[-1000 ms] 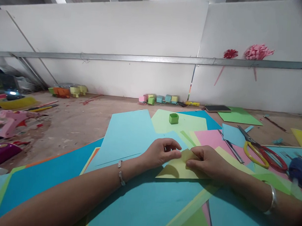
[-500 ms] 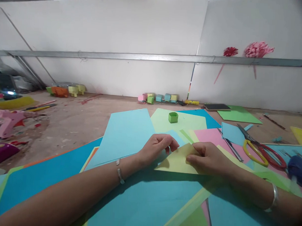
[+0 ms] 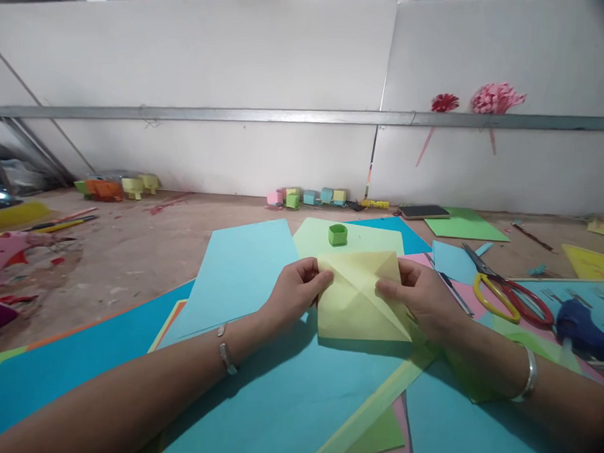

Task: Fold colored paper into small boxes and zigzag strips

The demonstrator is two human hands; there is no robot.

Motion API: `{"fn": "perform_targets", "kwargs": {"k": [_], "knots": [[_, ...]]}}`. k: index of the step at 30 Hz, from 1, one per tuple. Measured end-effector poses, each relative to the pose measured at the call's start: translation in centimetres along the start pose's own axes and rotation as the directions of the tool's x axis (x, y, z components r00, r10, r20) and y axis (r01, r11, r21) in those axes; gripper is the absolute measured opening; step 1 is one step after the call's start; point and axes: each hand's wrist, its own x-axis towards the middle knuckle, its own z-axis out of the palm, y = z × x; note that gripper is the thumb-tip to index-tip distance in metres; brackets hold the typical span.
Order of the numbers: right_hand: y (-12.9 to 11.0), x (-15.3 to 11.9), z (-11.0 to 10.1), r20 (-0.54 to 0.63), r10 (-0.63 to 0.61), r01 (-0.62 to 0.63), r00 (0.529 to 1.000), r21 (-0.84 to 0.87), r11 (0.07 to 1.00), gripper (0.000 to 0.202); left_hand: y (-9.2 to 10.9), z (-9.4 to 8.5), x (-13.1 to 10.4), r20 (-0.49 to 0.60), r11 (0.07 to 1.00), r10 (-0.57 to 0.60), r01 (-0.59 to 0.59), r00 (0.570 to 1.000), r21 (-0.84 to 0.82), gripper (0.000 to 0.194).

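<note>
A square of pale yellow paper (image 3: 356, 299) with diagonal creases is spread open between my two hands, just above blue paper sheets (image 3: 275, 392). My left hand (image 3: 299, 286) pinches its left edge between thumb and fingers. At the right edge, my right hand (image 3: 424, 292) grips it the same way, thumb on top. Beyond the square, a small green folded paper ring (image 3: 337, 235) sits on a light green sheet (image 3: 376, 240).
Scissors (image 3: 499, 295) with yellow and red handles lie right, near a dark blue glue gun (image 3: 580, 329). A pink glue gun (image 3: 0, 253) is at far left. Small paper models (image 3: 308, 197) and a phone (image 3: 423, 212) stand along the wall.
The yellow paper has gone from a folded triangle to an unfolded square. My left hand, formerly beside it with loose fingers, now pinches its left edge. The view has shifted slightly right.
</note>
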Motion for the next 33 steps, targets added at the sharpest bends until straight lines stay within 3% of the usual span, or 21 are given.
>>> {"fn": "perform_targets", "kwargs": {"k": [5,11,14,17,21,24,27,29,33], "knots": [[1.4,1.0,-0.2,0.010,-0.005,0.007,1.000,-0.254,0.967,0.022,-1.1,-0.2,0.4,0.000,0.975,0.035,-0.034,0.999,0.220,0.023],[2.7,1.9,-0.7,0.009,-0.113,0.109,0.994,-0.352,0.930,0.015,-1.7,-0.4,1.0,0.064,0.942,0.139,-0.152,0.988,0.300,0.010],[2.9,2.1,-0.9,0.006,-0.167,0.155,0.986,-0.400,0.903,0.013,-1.6,-0.6,1.1,0.067,0.897,0.220,-0.228,0.973,0.377,0.018],[3.0,2.2,-1.2,-0.009,-0.332,0.284,0.943,-0.495,0.821,0.020,-1.4,-0.7,0.8,0.127,0.830,0.302,-0.326,0.945,0.453,0.020],[3.1,2.1,-1.5,0.194,-0.579,0.549,0.792,-0.642,0.536,0.012,-1.4,-0.7,0.4,0.240,0.719,0.369,-0.439,0.898,0.538,0.025],[3.1,1.5,-1.3,0.366,-0.617,0.651,0.697,-0.684,0.329,0.018,-1.6,-0.8,0.3,0.332,0.632,0.368,-0.495,0.869,0.596,0.023],[2.8,0.5,-0.7,0.557,-0.544,0.689,0.628,-0.722,0.056,0.021,-1.8,-0.8,0.4,0.400,0.556,0.344,-0.528,0.850,0.642,0.019],[2.7,-0.4,-0.2,0.620,-0.482,0.677,0.619,-0.733,-0.073,0.024,-1.8,-0.8,0.3,0.424,0.520,0.330,-0.537,0.843,0.664,0.017],[2.2,-2.5,0.8,0.612,-0.465,0.611,0.639,-0.772,-0.176,0.026,-1.8,-0.7,0.1,0.437,0.442,0.300,-0.530,0.848,0.724,0.021]]}}
